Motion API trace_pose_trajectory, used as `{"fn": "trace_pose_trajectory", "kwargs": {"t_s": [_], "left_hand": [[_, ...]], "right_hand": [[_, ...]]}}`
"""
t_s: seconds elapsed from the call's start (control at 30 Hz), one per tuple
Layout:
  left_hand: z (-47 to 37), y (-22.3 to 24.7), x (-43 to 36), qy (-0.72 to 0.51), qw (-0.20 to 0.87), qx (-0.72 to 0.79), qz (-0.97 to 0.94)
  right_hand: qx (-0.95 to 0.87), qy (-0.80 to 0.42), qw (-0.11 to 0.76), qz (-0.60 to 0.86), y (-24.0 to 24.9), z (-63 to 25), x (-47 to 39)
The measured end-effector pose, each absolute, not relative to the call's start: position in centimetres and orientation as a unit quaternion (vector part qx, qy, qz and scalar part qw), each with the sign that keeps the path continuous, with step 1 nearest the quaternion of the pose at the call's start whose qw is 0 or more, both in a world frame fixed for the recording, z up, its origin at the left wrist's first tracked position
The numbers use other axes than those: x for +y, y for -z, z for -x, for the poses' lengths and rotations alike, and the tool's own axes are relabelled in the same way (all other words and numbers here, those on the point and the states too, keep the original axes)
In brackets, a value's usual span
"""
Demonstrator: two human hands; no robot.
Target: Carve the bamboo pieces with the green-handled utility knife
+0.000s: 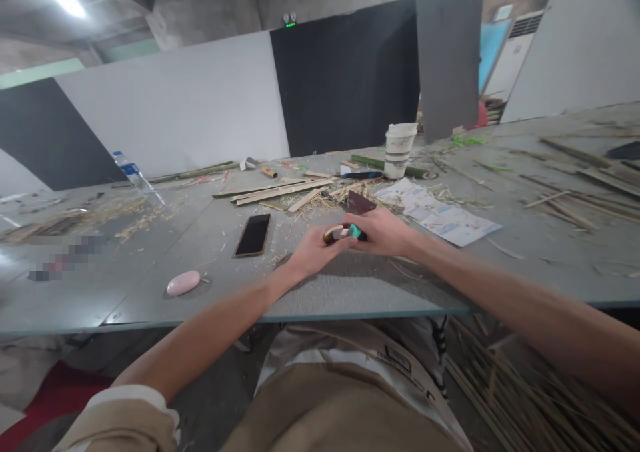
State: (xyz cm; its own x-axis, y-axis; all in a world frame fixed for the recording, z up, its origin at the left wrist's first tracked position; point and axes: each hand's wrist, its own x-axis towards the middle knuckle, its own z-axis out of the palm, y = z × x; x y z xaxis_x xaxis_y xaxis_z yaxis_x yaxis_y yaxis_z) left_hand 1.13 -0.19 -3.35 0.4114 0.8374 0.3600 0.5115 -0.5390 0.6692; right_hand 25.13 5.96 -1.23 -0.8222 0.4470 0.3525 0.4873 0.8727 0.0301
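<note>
My left hand [317,249] is closed around a short, curved piece of bamboo [331,235], its pale cut edge showing. Against it, my right hand [387,231] grips a teal-and-black handled tool [355,231], whose working end I cannot make out. The two hands meet just above the grey table [210,215], near its front edge. Right behind my right hand, a dark reddish-brown flat piece [361,203] sticks up; whether that hand touches it is unclear. Thin bamboo shavings [320,205] and pale split strips [283,191] lie beyond my fingers.
To the left lie a phone [253,235] and a pink oval object [183,283]. A water bottle [137,177] stands further back. Behind my right hand are a paper cup [399,151], a green bamboo stick [417,171] and printed paper sheets [457,221]. Bamboo strips [565,202] cover the right side.
</note>
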Motion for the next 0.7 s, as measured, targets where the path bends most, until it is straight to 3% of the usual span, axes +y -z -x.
{"fn": "trace_pose_trajectory", "kwargs": {"t_s": [0.7], "left_hand": [[-1.00,3.14,-0.38,-0.352,0.217,0.406,-0.815]], "right_hand": [[-0.956,0.047,0.170,0.236,0.77,-24.85,5.87]]}}
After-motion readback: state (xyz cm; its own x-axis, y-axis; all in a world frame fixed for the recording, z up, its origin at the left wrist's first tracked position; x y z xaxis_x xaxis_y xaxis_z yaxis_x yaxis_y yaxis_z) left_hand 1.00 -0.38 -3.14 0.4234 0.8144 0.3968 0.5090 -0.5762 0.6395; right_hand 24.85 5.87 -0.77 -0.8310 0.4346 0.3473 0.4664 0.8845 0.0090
